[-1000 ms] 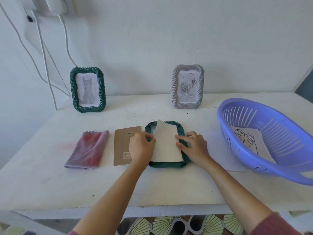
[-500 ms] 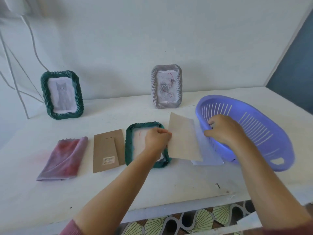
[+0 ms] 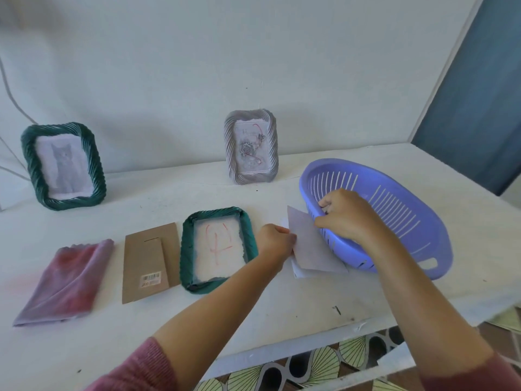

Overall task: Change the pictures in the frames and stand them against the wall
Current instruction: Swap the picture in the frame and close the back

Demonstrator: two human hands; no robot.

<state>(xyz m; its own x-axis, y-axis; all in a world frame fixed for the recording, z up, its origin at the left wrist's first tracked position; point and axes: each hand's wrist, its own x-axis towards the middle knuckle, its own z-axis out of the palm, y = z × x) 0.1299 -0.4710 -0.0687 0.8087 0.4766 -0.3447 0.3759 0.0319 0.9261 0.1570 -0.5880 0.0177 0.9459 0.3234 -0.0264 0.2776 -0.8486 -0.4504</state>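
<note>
- L hand [image 3: 275, 241] pinches the left edge of a grey-white sheet [image 3: 313, 246], which lies tilted on the worktop [image 3: 282, 306] just left of the basket, over another white paper [image 3: 297, 270].
- R hand [image 3: 348, 214] reaches over the near-left rim of the purple basket [image 3: 408, 210], fingers curled inward; can't tell if it's holding anything.
- Basket sits toward the worktop's right edge.
- Green frame [image 3: 215, 248] lies flat, mid-worktop, back open, paper w/ red marks showing inside.
- Brown backing board [image 3: 150, 262] lies flat just left of it, barcode sticker near its front end.
- Pink-red cloth [image 3: 63, 280], folded, toward the left edge.
- Along the back edge, against the wall [image 3: 253, 52]: green frame w/ cat pic [image 3: 63, 166] back-left, grey frame w/ rose pic [image 3: 251, 146] mid-back, both upright.
</note>
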